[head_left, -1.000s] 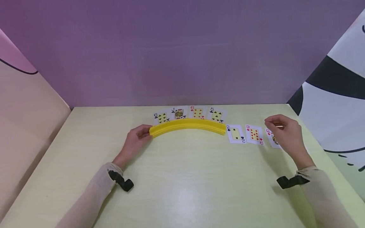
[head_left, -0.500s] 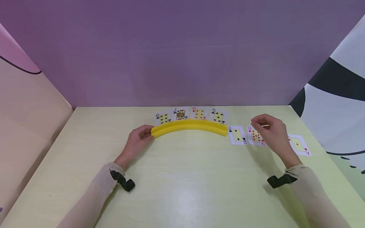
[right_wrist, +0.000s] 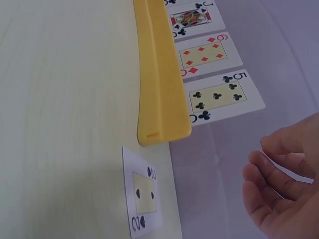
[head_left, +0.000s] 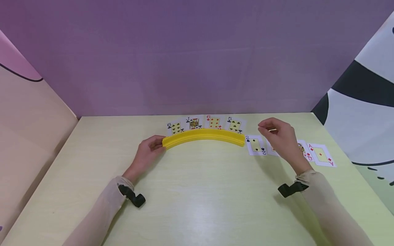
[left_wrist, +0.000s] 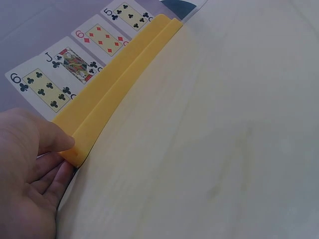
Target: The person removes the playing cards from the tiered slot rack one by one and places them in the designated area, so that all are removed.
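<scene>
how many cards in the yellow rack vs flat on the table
Standing in the curved yellow plastic rack: 4 (6 of clubs, jack of clubs, 6 of diamonds, 5 of clubs)
Flat on the pale table: 4 (2 of spades, queen, ace of diamonds, one mostly behind the right hand)
Total: 8 cards
</scene>
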`<action>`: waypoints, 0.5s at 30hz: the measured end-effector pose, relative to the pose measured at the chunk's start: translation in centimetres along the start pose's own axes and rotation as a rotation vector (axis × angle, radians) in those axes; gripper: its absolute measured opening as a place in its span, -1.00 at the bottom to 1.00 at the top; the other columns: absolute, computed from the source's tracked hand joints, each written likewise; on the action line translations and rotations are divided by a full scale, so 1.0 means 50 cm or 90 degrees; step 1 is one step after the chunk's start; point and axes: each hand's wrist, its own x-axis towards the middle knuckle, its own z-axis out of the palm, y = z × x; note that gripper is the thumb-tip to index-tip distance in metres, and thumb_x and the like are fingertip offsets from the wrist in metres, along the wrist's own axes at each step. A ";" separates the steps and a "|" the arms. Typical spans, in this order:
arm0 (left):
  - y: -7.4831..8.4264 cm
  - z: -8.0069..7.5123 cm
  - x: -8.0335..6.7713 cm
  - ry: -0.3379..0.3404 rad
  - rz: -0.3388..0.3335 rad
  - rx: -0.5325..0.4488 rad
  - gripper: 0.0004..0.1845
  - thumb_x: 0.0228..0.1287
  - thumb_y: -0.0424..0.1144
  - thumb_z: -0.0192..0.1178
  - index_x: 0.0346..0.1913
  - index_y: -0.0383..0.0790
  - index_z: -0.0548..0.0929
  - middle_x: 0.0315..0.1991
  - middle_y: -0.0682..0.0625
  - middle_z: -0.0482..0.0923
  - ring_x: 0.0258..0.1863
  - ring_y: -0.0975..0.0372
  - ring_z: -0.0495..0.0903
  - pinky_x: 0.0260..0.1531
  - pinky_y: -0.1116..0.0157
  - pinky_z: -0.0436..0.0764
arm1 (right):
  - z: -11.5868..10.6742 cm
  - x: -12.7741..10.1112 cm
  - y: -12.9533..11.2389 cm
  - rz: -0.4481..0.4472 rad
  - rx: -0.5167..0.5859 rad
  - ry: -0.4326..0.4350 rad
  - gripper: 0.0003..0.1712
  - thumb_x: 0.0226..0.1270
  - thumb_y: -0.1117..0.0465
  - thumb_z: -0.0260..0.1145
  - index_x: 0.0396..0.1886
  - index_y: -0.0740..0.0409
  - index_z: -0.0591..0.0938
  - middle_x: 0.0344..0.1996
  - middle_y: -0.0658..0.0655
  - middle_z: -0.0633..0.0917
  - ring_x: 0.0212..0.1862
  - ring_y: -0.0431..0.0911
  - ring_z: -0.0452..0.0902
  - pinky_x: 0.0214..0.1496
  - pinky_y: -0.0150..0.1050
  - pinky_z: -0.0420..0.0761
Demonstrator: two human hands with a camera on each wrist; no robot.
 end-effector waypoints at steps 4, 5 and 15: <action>0.001 0.000 0.000 0.000 0.000 -0.005 -0.64 0.30 -0.48 0.27 0.15 -0.28 0.62 0.07 -0.13 0.65 0.03 0.09 0.64 0.08 0.32 0.64 | 0.012 0.008 -0.011 -0.002 0.007 0.005 -0.79 0.45 0.17 0.27 -0.08 0.20 0.66 -0.16 0.16 0.72 -0.14 -0.20 0.53 -0.15 -0.63 0.49; 0.001 0.000 -0.001 0.001 0.000 -0.007 -0.64 0.30 -0.48 0.27 0.15 -0.28 0.62 0.06 -0.13 0.65 0.03 0.09 0.64 0.08 0.32 0.64 | 0.015 0.010 -0.013 -0.002 0.007 0.007 -0.80 0.45 0.17 0.28 -0.08 0.20 0.67 -0.17 0.16 0.72 -0.14 -0.19 0.53 -0.16 -0.62 0.49; 0.008 -0.001 -0.005 0.000 0.015 -0.013 -0.63 0.29 -0.50 0.27 0.16 -0.33 0.61 0.08 -0.20 0.64 0.04 0.01 0.63 0.05 0.33 0.65 | 0.046 0.006 -0.020 0.004 0.026 -0.013 -0.76 0.45 0.18 0.28 0.00 0.21 0.62 -0.10 0.16 0.70 -0.04 -0.03 0.57 -0.11 -0.57 0.49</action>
